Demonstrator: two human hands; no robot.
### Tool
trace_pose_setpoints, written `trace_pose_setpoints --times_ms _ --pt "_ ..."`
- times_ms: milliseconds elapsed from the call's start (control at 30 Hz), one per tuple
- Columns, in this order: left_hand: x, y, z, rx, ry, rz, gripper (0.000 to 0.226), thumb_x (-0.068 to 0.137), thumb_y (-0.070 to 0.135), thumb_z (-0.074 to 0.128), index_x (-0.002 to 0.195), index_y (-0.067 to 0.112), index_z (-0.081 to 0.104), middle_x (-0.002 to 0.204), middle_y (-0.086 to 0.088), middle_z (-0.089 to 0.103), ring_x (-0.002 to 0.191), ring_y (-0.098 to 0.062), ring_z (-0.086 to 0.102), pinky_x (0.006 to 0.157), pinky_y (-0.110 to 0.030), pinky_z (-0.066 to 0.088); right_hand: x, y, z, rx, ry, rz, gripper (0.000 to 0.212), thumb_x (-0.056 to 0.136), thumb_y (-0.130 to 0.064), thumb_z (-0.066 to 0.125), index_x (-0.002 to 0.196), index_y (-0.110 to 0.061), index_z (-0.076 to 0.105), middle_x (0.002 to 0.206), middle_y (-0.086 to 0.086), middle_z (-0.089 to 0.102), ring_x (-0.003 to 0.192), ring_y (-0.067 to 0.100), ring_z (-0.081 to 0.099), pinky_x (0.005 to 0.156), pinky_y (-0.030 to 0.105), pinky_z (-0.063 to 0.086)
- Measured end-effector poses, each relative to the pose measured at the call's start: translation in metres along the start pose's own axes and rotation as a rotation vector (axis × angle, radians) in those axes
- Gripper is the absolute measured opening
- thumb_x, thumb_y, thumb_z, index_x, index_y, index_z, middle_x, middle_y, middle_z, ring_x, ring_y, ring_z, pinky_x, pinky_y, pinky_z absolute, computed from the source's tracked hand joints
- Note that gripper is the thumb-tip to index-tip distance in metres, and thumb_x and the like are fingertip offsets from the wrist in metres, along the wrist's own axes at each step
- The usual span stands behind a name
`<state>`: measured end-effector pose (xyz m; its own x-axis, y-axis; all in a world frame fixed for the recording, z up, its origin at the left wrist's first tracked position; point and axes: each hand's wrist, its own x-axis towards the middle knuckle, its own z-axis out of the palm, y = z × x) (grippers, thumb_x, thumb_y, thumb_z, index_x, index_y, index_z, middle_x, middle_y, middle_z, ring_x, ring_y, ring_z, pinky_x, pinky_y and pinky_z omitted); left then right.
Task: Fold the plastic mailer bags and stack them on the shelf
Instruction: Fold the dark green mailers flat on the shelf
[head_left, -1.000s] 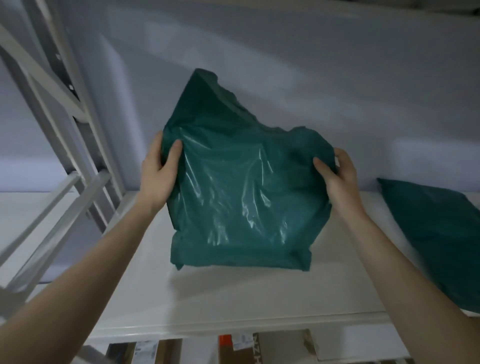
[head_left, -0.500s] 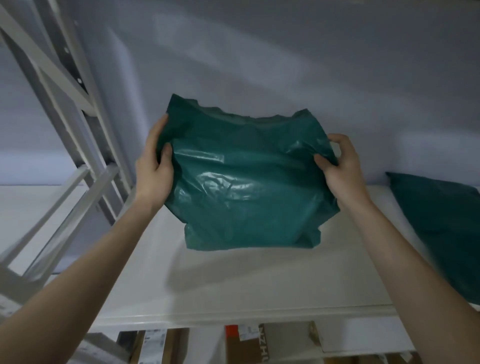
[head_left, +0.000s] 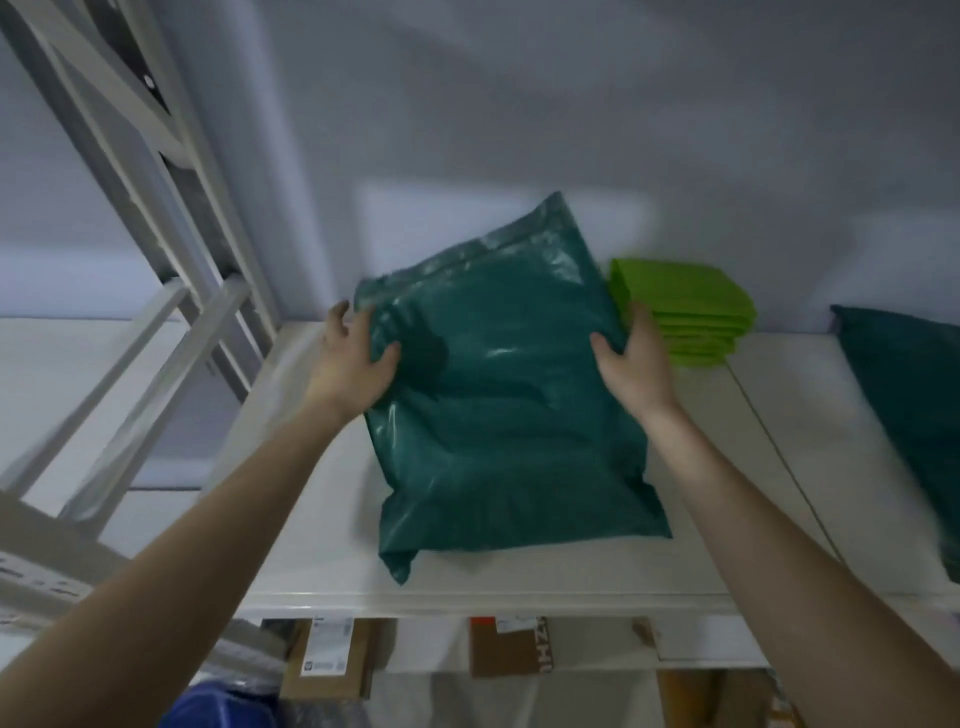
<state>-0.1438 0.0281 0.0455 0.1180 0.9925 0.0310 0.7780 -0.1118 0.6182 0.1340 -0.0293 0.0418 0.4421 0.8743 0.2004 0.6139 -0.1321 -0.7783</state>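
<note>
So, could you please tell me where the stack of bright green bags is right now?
In the head view, the bright green stack sits at the back of the white shelf, against the wall, just behind the right hand and the teal mailer.

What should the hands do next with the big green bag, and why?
Probably let go. The dark green mailer bag already lies on the white shelf, its far end leaning on the wall. The left hand and right hand only grip its sides, beside the lime green stack.
</note>
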Motion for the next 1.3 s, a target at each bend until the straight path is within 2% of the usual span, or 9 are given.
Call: trace_pose_setpoints --times_ms 67,167,300,400,600,800,1100,1200,1300 --pt "-0.009 -0.005 0.016 0.079 0.027 0.127 0.046 0.095 0.027 0.048 0.138 0.011 0.042 0.148 -0.014 0.029 0.132 -0.033 0.035 0.109 -0.039 0.029 -0.013 0.007 0.013 -0.174 -0.007 -0.099 0.045 0.087 -0.022 0.057 0.128 -0.004 0.049 0.124 0.014 0.053 0.118 0.030 0.047 0.101 0.037 0.038" --pt "-0.024 0.003 0.040 0.107 -0.036 0.175 0.038 0.097 0.034 0.041 0.129 0.017 0.052 0.139 -0.007 0.044 0.128 -0.028 0.039 0.107 -0.040 0.031 -0.039 0.009 0.029 -0.312 -0.096 -0.215 0.039 0.089 -0.029 0.053 0.122 -0.009 0.057 0.122 0.012 0.055 0.118 0.033 0.047 0.100 0.037 0.036" --pt "-0.031 0.013 0.066 0.093 -0.247 0.100 0.045 0.095 0.050 0.033 0.133 0.029 0.047 0.144 0.004 0.040 0.132 -0.021 0.037 0.113 -0.041 0.023 -0.058 0.011 0.041 -0.396 -0.407 -0.124 0.048 0.096 -0.044 0.039 0.138 -0.020 0.043 0.144 0.000 0.041 0.134 0.022 0.034 0.108 0.039 0.031" --pt "-0.026 0.005 0.082 0.104 -0.355 0.058 0.051 0.095 0.054 0.032 0.139 0.030 0.041 0.148 0.002 0.036 0.136 -0.021 0.033 0.115 -0.042 0.019 -0.062 0.017 0.052 -0.419 -0.461 -0.061 0.053 0.096 -0.048 0.033 0.144 -0.025 0.031 0.154 -0.003 0.024 0.141 0.019 0.020 0.113 0.042 0.024" --pt "-0.009 -0.001 0.088 0.098 -0.290 0.079 0.052 0.097 0.052 0.027 0.142 0.029 0.036 0.149 0.000 0.036 0.136 -0.022 0.033 0.114 -0.042 0.021 -0.059 0.016 0.066 -0.438 -0.363 -0.013 0.052 0.097 -0.047 0.029 0.143 -0.024 0.033 0.154 -0.002 0.024 0.141 0.020 0.020 0.111 0.042 0.023" --pt "-0.025 0.002 0.084 0.213 0.069 0.263 0.046 0.098 0.044 0.032 0.132 0.016 0.047 0.135 -0.006 0.047 0.123 -0.027 0.044 0.103 -0.040 0.032 -0.071 0.018 0.060 -0.395 -0.281 -0.060 0.055 0.097 -0.047 0.031 0.146 -0.021 0.028 0.157 0.001 0.012 0.143 0.021 0.013 0.115 0.041 0.021" --pt "-0.070 -0.022 0.074 0.112 0.188 -0.110 0.047 0.097 0.036 0.039 0.130 0.003 0.039 0.130 -0.020 0.040 0.117 -0.039 0.042 0.093 -0.050 0.038 -0.092 0.038 0.027 -0.276 -0.105 -0.116 0.049 0.097 -0.036 0.032 0.136 -0.010 0.045 0.147 0.015 0.035 0.134 0.032 0.032 0.109 0.040 0.027" --pt "-0.081 -0.026 0.066 0.036 0.033 -0.340 0.059 0.095 0.047 0.036 0.136 0.005 0.030 0.134 -0.021 0.041 0.119 -0.040 0.045 0.095 -0.047 0.038 -0.090 0.052 0.012 -0.311 -0.034 -0.001 0.041 0.097 -0.028 0.036 0.129 -0.006 0.049 0.131 0.019 0.045 0.121 0.038 0.040 0.101 0.047 0.034" --pt "-0.087 -0.025 0.066 -0.221 -0.096 -0.404 0.056 0.094 0.046 0.035 0.139 0.015 0.024 0.130 -0.017 0.052 0.113 -0.038 0.052 0.100 -0.046 0.041 -0.090 0.065 -0.001 -0.360 -0.168 0.151 0.046 0.098 -0.036 0.028 0.130 -0.007 0.045 0.129 0.017 0.047 0.119 0.036 0.043 0.100 0.050 0.037"
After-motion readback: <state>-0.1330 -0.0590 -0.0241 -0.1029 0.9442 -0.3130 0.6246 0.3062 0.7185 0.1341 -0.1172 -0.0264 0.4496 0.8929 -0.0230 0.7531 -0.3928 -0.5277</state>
